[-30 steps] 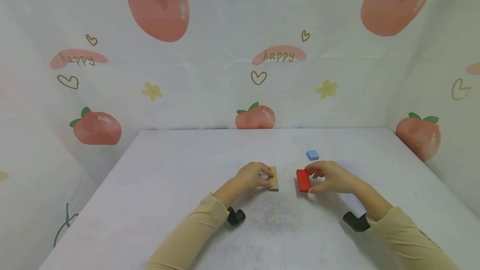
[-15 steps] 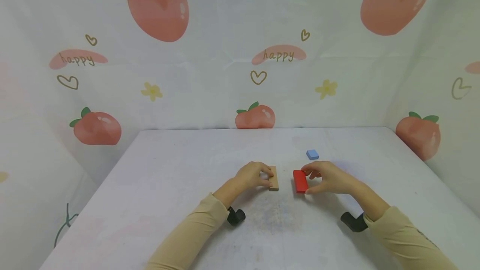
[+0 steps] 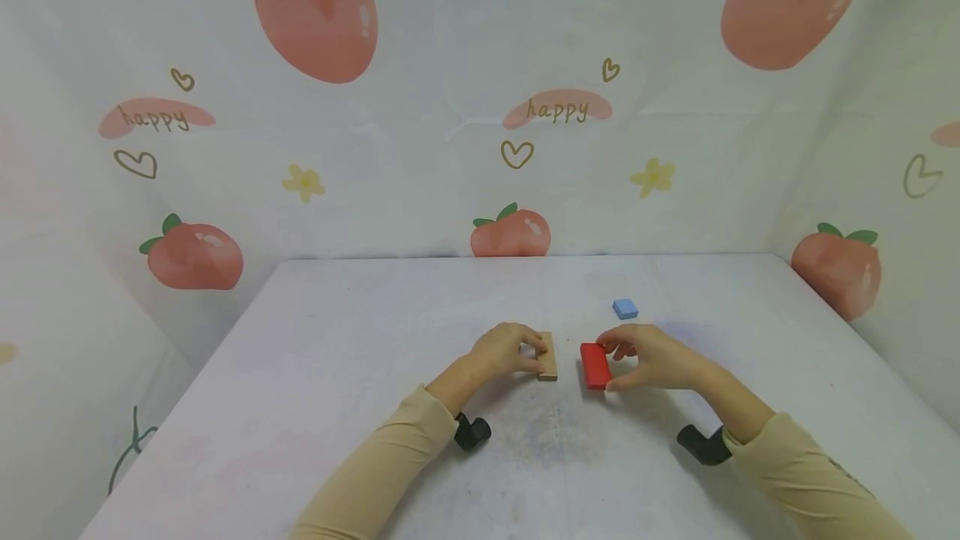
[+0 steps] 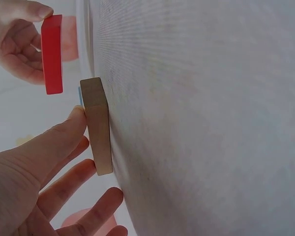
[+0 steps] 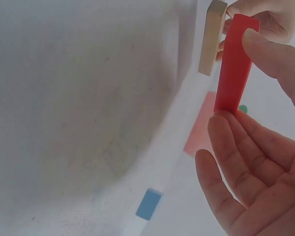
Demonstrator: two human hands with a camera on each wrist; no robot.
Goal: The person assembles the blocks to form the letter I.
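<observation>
A plain wooden block (image 3: 550, 361) lies flat on the table, and my left hand (image 3: 504, 349) holds it with thumb and fingertips. The left wrist view shows that wooden block (image 4: 98, 128) touching the tabletop, the thumb at one end and fingers at the other. To its right, my right hand (image 3: 658, 357) pinches a red block (image 3: 596, 366) by its two ends. This red block (image 5: 236, 64) is held above the table, a gap away from the wooden one. Behind the right hand a small blue block (image 3: 625, 308) lies on the table.
The white table (image 3: 360, 315) stretches out to a white cloth backdrop (image 3: 420, 123) printed with peaches, hearts and flowers. Dark camera mounts (image 3: 472, 434) sit under both wrists. A thin green cord (image 3: 135, 440) shows at the left.
My right hand has carried the red block a little to the left and slightly nearer, closer to the wooden block. The left hand and the wooden block have stayed in place.
</observation>
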